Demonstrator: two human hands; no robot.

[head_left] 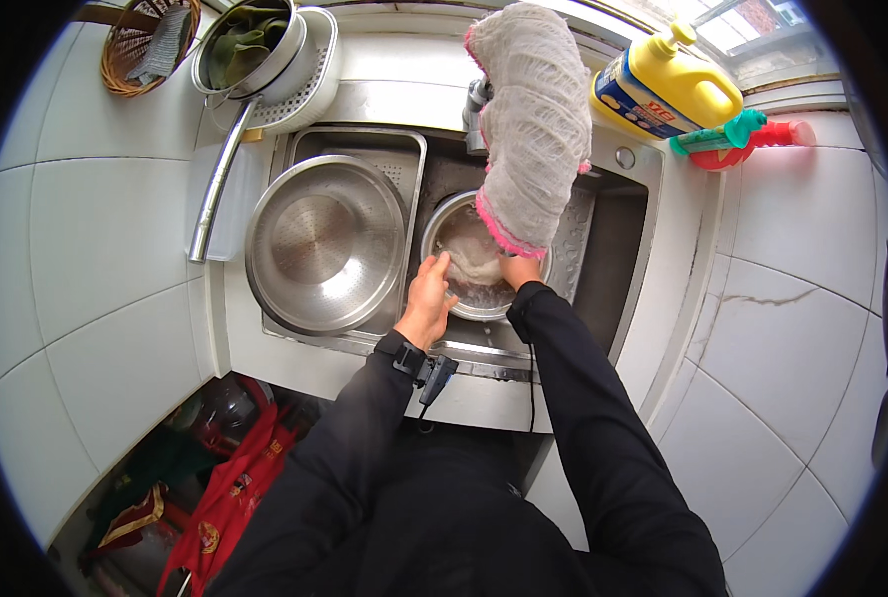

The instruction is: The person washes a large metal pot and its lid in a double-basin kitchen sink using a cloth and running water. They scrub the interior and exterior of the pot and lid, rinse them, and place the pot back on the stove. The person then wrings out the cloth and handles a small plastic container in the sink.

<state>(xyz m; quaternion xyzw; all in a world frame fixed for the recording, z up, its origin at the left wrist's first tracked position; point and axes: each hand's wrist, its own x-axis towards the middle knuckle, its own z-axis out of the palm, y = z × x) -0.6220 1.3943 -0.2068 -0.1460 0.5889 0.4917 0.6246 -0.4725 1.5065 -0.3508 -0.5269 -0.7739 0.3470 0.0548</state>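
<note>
A round metal bowl point(432, 239) stands in the sink with cloudy water and a pale, soft lump point(472, 261) in it; what the lump is I cannot make out. My left hand point(430, 304) is at the bowl's near left rim, fingers stretched out and apart, with nothing visible in them. My right hand point(520, 270) reaches over the bowl's right side, beside the lump. Its fingertips are partly hidden by a whitish gauzy cover point(538, 119) with pink edging, which hangs over the faucet point(477, 111).
A large shallow steel basin point(324, 244) rests on the sink's left part. Behind it are a long-handled pot point(227, 184) with dark green pieces and a white strainer basket point(314, 85). A yellow jug point(663, 85) and a green-and-red bottle point(737, 139) occupy the right ledge.
</note>
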